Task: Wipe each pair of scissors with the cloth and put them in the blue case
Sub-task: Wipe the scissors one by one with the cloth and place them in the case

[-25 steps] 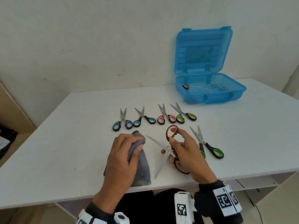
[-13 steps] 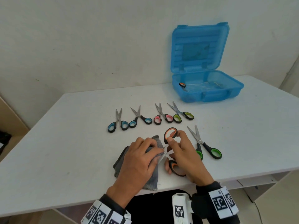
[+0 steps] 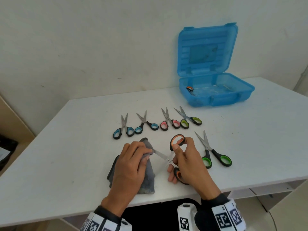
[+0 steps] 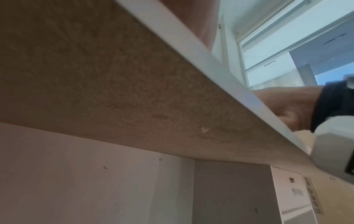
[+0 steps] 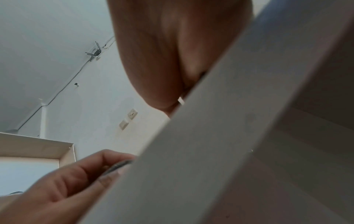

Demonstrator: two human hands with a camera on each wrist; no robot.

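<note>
Grey cloth [image 3: 146, 179] found gripped in left hand [image 3: 131, 165], pinched around one blade of orange-handled scissors [image 3: 173, 154], blades spread. Right hand [image 3: 188, 162] closed on those handles, thumb at upper loop. Held just above white table [image 3: 66, 147], near its front edge. Blue case [image 3: 216, 95] stood open at far right, one orange-handled pair [image 3: 190, 89] inside. Five pairs lay between.

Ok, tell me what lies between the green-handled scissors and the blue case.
Head view: only bare white table between the green-handled scissors and the blue case.
</note>
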